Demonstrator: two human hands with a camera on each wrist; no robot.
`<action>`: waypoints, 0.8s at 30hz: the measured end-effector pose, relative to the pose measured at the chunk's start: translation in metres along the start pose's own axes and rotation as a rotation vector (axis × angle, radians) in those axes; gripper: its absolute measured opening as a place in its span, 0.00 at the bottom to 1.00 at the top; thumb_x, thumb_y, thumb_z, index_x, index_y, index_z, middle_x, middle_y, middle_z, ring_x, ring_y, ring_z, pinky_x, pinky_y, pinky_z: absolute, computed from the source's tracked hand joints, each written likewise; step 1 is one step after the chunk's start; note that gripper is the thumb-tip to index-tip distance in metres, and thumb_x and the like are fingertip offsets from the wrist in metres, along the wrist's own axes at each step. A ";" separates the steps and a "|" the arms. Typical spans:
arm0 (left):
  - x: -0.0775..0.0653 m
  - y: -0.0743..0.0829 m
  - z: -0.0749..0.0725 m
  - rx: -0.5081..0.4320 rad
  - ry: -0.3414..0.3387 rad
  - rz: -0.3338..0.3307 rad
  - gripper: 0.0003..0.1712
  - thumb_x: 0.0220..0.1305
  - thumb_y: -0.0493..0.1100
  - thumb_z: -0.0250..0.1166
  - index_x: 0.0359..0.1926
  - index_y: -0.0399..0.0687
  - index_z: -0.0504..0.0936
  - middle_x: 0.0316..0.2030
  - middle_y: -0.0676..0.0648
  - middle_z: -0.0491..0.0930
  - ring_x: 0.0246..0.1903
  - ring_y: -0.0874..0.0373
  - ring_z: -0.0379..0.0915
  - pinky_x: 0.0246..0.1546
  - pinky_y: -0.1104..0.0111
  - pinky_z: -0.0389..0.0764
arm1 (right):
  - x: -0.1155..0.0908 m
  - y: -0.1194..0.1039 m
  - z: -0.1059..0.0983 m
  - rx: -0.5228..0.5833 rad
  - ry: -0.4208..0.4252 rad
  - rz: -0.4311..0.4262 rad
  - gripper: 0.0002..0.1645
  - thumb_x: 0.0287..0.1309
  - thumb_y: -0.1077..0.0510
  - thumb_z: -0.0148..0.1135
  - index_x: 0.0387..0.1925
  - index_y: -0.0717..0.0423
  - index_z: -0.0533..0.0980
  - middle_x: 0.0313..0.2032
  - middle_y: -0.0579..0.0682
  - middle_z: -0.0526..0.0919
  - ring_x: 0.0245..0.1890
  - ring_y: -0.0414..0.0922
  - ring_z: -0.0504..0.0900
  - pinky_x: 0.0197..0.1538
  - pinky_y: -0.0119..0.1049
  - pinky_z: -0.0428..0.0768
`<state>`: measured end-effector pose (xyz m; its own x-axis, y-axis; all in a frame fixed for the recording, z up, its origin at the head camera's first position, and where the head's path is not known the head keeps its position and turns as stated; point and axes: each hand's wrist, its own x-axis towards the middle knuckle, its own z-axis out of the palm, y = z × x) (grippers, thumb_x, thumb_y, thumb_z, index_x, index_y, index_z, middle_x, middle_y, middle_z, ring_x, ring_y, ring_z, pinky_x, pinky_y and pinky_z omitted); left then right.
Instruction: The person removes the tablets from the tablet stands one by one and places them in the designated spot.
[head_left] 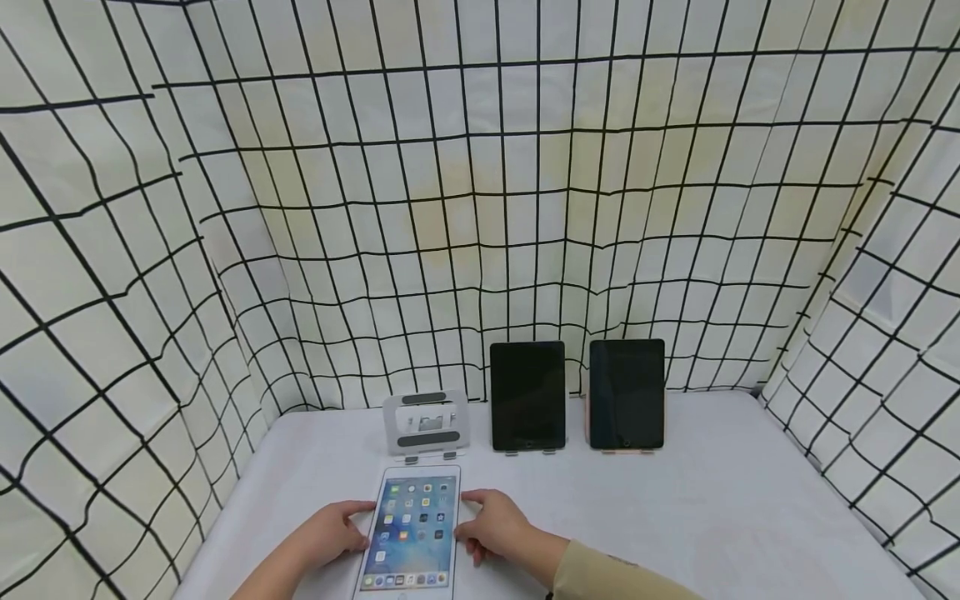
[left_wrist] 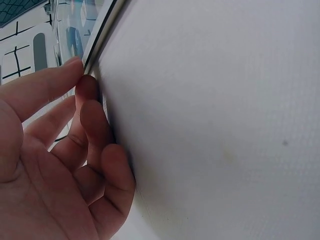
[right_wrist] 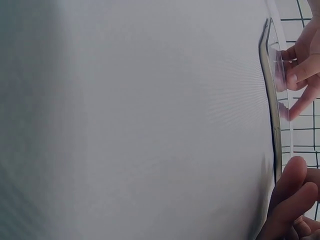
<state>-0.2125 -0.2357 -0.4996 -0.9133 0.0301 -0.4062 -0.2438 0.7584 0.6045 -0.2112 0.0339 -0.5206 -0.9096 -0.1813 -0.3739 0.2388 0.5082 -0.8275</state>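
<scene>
A white tablet [head_left: 411, 533] with its home screen lit and rows of app icons lies face up near the front of the table. My left hand [head_left: 327, 535] holds its left edge, index finger above and thumb lower down. On the opposite edge my right hand [head_left: 498, 525] has its index finger and thumb against the side. In the left wrist view, curled fingers [left_wrist: 95, 120] meet the tablet's rim [left_wrist: 102, 32] close to the tabletop. The right wrist view shows the tablet's thin edge [right_wrist: 272, 107] with my right fingers [right_wrist: 290, 195] at its lower end.
Behind the tablet stands a light grey tablet stand [head_left: 391, 425] with dark pads. To its right, two dark-screened tablets, one [head_left: 527, 396] and another [head_left: 627, 393], lean upright on stands. White walls [head_left: 525, 167] with a black grid surround the white table [head_left: 712, 500].
</scene>
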 end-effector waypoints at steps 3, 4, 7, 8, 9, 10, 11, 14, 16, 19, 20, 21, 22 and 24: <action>0.002 -0.001 0.001 -0.004 0.013 -0.012 0.33 0.54 0.39 0.73 0.62 0.39 0.77 0.27 0.46 0.76 0.27 0.55 0.71 0.32 0.64 0.71 | 0.000 0.002 -0.002 -0.015 0.026 -0.024 0.34 0.51 0.59 0.75 0.61 0.53 0.76 0.18 0.50 0.81 0.11 0.41 0.75 0.17 0.29 0.70; 0.002 -0.001 0.001 -0.007 0.019 -0.013 0.32 0.55 0.39 0.72 0.61 0.39 0.77 0.27 0.47 0.76 0.27 0.55 0.71 0.32 0.64 0.71 | 0.000 0.002 -0.003 -0.021 0.034 -0.032 0.34 0.51 0.59 0.75 0.61 0.53 0.76 0.18 0.50 0.82 0.11 0.41 0.75 0.17 0.29 0.70; 0.004 -0.002 0.002 -0.012 0.040 -0.009 0.29 0.58 0.41 0.71 0.60 0.38 0.78 0.28 0.48 0.77 0.28 0.56 0.72 0.32 0.64 0.73 | 0.000 0.003 -0.007 -0.027 0.053 -0.044 0.32 0.51 0.58 0.75 0.60 0.53 0.77 0.18 0.49 0.82 0.11 0.41 0.75 0.18 0.30 0.70; 0.005 -0.002 0.002 -0.015 0.048 -0.006 0.28 0.59 0.42 0.70 0.60 0.38 0.78 0.29 0.48 0.77 0.28 0.56 0.72 0.32 0.64 0.73 | 0.000 0.003 -0.008 -0.031 0.058 -0.046 0.32 0.52 0.57 0.75 0.59 0.52 0.77 0.18 0.48 0.82 0.11 0.41 0.75 0.18 0.30 0.69; 0.005 -0.003 0.003 -0.019 0.058 -0.002 0.28 0.59 0.42 0.70 0.60 0.37 0.78 0.29 0.48 0.78 0.28 0.56 0.72 0.32 0.64 0.74 | -0.001 0.004 -0.010 -0.032 0.062 -0.049 0.31 0.52 0.57 0.75 0.59 0.52 0.77 0.18 0.48 0.82 0.11 0.41 0.74 0.18 0.30 0.69; 0.005 -0.002 0.003 -0.025 0.067 0.002 0.27 0.60 0.43 0.69 0.59 0.37 0.78 0.29 0.48 0.78 0.28 0.56 0.72 0.31 0.64 0.74 | -0.001 0.004 -0.011 -0.033 0.064 -0.051 0.31 0.52 0.57 0.75 0.59 0.52 0.77 0.19 0.48 0.81 0.11 0.41 0.74 0.18 0.30 0.69; 0.006 -0.002 0.004 -0.027 0.077 0.004 0.27 0.60 0.43 0.69 0.59 0.37 0.78 0.29 0.48 0.77 0.28 0.56 0.72 0.31 0.64 0.74 | -0.001 0.004 -0.012 -0.033 0.065 -0.053 0.31 0.52 0.56 0.75 0.59 0.52 0.77 0.19 0.48 0.81 0.11 0.41 0.74 0.18 0.30 0.69; 0.006 -0.001 0.005 -0.045 0.101 0.021 0.26 0.61 0.43 0.69 0.58 0.37 0.78 0.29 0.48 0.77 0.28 0.55 0.72 0.30 0.64 0.74 | -0.001 0.006 -0.016 -0.035 0.066 -0.068 0.31 0.53 0.55 0.74 0.59 0.52 0.77 0.19 0.48 0.81 0.12 0.41 0.74 0.19 0.31 0.70; 0.007 0.001 0.006 -0.057 0.116 0.031 0.26 0.61 0.43 0.69 0.58 0.37 0.78 0.29 0.48 0.78 0.28 0.56 0.72 0.30 0.64 0.74 | 0.000 0.007 -0.019 -0.026 0.068 -0.080 0.31 0.54 0.55 0.74 0.60 0.53 0.77 0.20 0.48 0.81 0.13 0.42 0.75 0.21 0.32 0.72; 0.007 0.004 0.008 -0.071 0.134 0.050 0.24 0.62 0.43 0.68 0.57 0.38 0.79 0.29 0.49 0.78 0.28 0.56 0.72 0.30 0.64 0.74 | 0.000 0.009 -0.024 -0.009 0.078 -0.096 0.30 0.54 0.55 0.74 0.59 0.53 0.77 0.23 0.49 0.80 0.17 0.44 0.78 0.23 0.34 0.75; 0.007 0.005 0.008 -0.074 0.140 0.057 0.24 0.62 0.43 0.68 0.57 0.38 0.79 0.29 0.49 0.78 0.28 0.56 0.71 0.30 0.64 0.74 | 0.001 0.010 -0.026 -0.004 0.081 -0.099 0.30 0.54 0.55 0.73 0.59 0.53 0.77 0.24 0.49 0.80 0.18 0.44 0.78 0.24 0.34 0.76; 0.008 0.007 0.009 -0.077 0.146 0.064 0.23 0.62 0.43 0.68 0.56 0.38 0.80 0.29 0.49 0.78 0.28 0.56 0.72 0.30 0.64 0.74 | 0.002 0.011 -0.028 0.006 0.085 -0.101 0.30 0.55 0.55 0.73 0.59 0.54 0.77 0.25 0.49 0.80 0.19 0.45 0.79 0.25 0.35 0.77; 0.008 0.008 0.010 -0.080 0.153 0.070 0.22 0.63 0.43 0.68 0.56 0.38 0.80 0.30 0.49 0.78 0.28 0.56 0.72 0.30 0.65 0.75 | 0.002 0.011 -0.031 0.010 0.090 -0.103 0.30 0.55 0.55 0.73 0.59 0.54 0.77 0.25 0.49 0.80 0.20 0.45 0.79 0.26 0.35 0.77; 0.008 0.012 0.011 -0.085 0.161 0.076 0.22 0.63 0.43 0.68 0.55 0.38 0.80 0.30 0.49 0.78 0.29 0.56 0.72 0.31 0.65 0.75 | 0.002 0.013 -0.035 0.013 0.097 -0.109 0.30 0.55 0.55 0.73 0.59 0.54 0.77 0.26 0.49 0.80 0.21 0.45 0.79 0.26 0.35 0.78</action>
<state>-0.2195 -0.2195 -0.5035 -0.9687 -0.0245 -0.2468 -0.1929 0.7000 0.6876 -0.2222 0.0699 -0.5178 -0.9588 -0.1522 -0.2397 0.1406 0.4789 -0.8665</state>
